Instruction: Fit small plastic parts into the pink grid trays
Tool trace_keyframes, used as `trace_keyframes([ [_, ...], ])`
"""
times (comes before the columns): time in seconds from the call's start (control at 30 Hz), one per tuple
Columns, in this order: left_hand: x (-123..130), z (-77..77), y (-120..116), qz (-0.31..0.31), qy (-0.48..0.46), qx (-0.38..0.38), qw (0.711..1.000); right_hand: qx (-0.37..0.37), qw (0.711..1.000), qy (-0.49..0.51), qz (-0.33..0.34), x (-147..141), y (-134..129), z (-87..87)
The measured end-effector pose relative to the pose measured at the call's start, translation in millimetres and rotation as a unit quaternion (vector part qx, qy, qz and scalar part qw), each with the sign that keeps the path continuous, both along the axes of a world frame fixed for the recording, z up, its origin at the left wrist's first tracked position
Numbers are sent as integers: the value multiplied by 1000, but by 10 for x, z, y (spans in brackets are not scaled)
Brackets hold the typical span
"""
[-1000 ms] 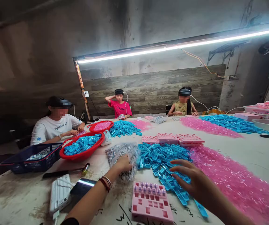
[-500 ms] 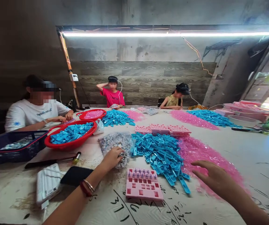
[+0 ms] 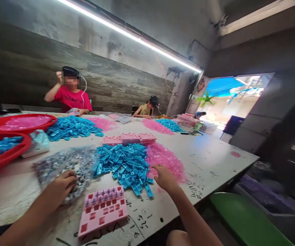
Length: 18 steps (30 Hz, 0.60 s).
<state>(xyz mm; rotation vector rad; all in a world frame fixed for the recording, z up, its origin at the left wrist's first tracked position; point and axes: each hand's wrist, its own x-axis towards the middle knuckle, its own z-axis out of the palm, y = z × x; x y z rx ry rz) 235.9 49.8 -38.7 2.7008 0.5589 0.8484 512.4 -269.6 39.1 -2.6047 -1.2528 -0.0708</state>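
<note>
My left hand (image 3: pixel 61 186) is at the near side of a clear plastic bag (image 3: pixel 60 160) full of small silvery and dark parts. Its fingers are bent together at the parts, and whatever they hold is hidden. Over the near-left edge of a heap of clear pink plastic pieces (image 3: pixel 166 160), my right hand (image 3: pixel 166 177) has its thumb and forefinger apart, with nothing visible between them. Between the hands lies a pile of blue plastic pieces (image 3: pixel 127 164). Nearest me is a pink tray (image 3: pixel 103 212) with square holes; small clear-purple parts fill most of its far rows.
Several pink trays (image 3: pixel 129 138) stand behind the blue pile. Red baskets (image 3: pixel 24 147) holding blue and pink pieces are at left. Across the table sit two co-workers (image 3: pixel 72 99). The table edge and a green stool (image 3: pixel 247 218) lie at right.
My view has swung right and tilted, so the table's things appear farther left. The left hand remains at the bag; the right hand remains by the pink heap, fingers still apart.
</note>
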Motion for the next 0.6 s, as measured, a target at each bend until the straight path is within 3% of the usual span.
trace_keyframes([
  [0.13,-7,-33,43,0,-3,-10,1000,-27,999,-3,-46,98,8,-142],
  [0.33,-43,234,-217,10,-34,-21,999,-18,999,5,-38,209,43,-272],
  [0.53,1,422,-617,-66,-97,-38,992,-13,999,14,-38,300,68,-333],
  [0.6,29,438,-783,-120,-76,-59,988,-14,999,13,-40,314,69,-334],
])
